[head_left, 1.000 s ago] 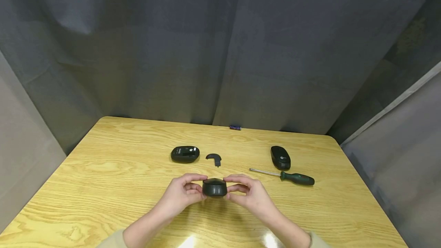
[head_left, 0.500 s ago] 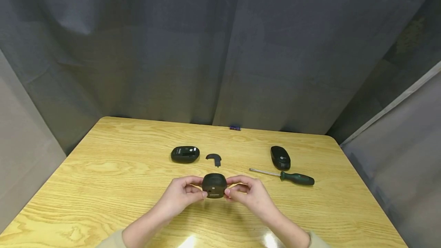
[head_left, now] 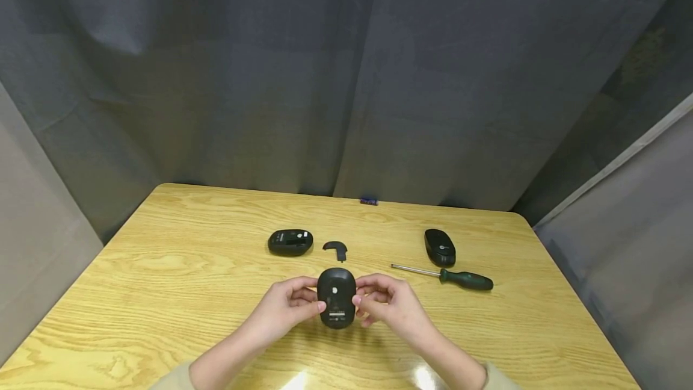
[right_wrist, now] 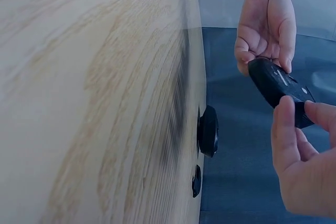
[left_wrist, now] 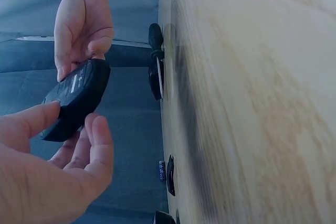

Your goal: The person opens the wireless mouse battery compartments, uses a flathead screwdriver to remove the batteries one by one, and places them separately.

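Note:
Both hands hold a black computer mouse [head_left: 337, 306] above the front half of the table, its underside with a pale label and a light spot turned toward me. Thumb and fingers of my left hand [head_left: 283, 307] pinch its left edge; those of my right hand [head_left: 388, 309] pinch the opposite edge. In the left wrist view the mouse [left_wrist: 79, 95] is tilted and well off the wood. From the right wrist the mouse [right_wrist: 281, 85] shows its rounded side and part of its underside.
Behind the hands lie an upturned black mouse [head_left: 290, 242] and a curved black cover [head_left: 338, 250]. To the right, another mouse [head_left: 440, 247] sits by a green-handled screwdriver [head_left: 468, 280]. A small battery [head_left: 369, 201] lies at the table's far edge, before a grey curtain [head_left: 346, 77].
The held mouse has been turned from end-on until its underside faces me. Both hands have stayed in nearly the same place on its sides. Other things on the table have not moved.

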`<state>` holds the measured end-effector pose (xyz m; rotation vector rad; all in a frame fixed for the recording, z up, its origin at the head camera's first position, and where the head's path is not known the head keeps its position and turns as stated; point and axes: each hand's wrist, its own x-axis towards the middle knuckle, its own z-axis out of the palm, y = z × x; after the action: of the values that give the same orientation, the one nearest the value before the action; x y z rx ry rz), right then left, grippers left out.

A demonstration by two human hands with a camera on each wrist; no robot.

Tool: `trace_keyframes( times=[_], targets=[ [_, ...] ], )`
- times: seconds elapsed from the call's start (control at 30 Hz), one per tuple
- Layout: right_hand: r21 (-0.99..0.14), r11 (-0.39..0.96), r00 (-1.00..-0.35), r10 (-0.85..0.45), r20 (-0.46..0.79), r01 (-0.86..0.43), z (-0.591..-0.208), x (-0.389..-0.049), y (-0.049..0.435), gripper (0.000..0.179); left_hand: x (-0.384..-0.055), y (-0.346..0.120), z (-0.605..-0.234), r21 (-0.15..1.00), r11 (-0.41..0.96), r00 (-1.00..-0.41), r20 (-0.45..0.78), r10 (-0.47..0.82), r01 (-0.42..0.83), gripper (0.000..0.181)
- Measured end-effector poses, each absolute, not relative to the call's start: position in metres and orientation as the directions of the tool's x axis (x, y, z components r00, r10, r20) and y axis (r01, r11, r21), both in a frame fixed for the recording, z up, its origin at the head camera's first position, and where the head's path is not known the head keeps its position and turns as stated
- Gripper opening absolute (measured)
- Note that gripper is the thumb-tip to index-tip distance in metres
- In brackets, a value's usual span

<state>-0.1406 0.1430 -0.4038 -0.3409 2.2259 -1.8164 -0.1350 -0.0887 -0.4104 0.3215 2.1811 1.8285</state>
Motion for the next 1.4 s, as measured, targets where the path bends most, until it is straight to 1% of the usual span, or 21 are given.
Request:
trace_keyframes(
  times=[0.17, 0.33, 0.57, 0.77, 1.03, 1.2, 1.4],
  targets=[
    [-0.978, 0.206, -0.939, -0.341, -0.036, -0.037, -0.405, -0.14, 0.143, 0.038, -0.134, -0.089, -0.412, 0.991, 0.129, -0.928, -0.084, 0.362, -0.039, 0.056],
    [-0.984, 0.177, -0.936, -0.348, -0.044, -0.019, -0.409, -0.14, 0.144, 0.041, -0.134, -0.088, -0.412, 0.994, 0.095, -0.924, -0.089, 0.373, -0.058, 0.056],
    [-0.984, 0.178, -0.931, -0.359, -0.071, 0.007, -0.411, -0.14, 0.144, 0.042, -0.133, -0.089, -0.414, 0.993, 0.05, -0.912, -0.121, 0.392, -0.11, 0.059],
    [-0.982, 0.188, -0.922, -0.38, -0.073, 0.0, -0.412, -0.138, 0.143, 0.043, -0.132, -0.089, -0.417, 0.989, 0.035, -0.898, -0.147, 0.416, -0.145, 0.058],
    [-0.978, 0.207, -0.909, -0.404, -0.103, 0.019, -0.414, -0.137, 0.143, 0.044, -0.132, -0.089, -0.421, 0.983, 0.026, -0.884, -0.176, 0.434, -0.183, 0.053],
    [-0.976, 0.216, -0.904, -0.416, -0.096, 0.004, -0.413, -0.138, 0.142, 0.043, -0.131, -0.088, -0.421, 0.98, 0.022, -0.879, -0.19, 0.437, -0.2, 0.053],
    [-0.969, 0.244, -0.889, -0.449, -0.086, -0.029, -0.412, -0.142, 0.14, 0.051, -0.13, -0.087, -0.423, 0.977, 0.019, -0.871, -0.199, 0.45, -0.213, 0.053]
  ],
)
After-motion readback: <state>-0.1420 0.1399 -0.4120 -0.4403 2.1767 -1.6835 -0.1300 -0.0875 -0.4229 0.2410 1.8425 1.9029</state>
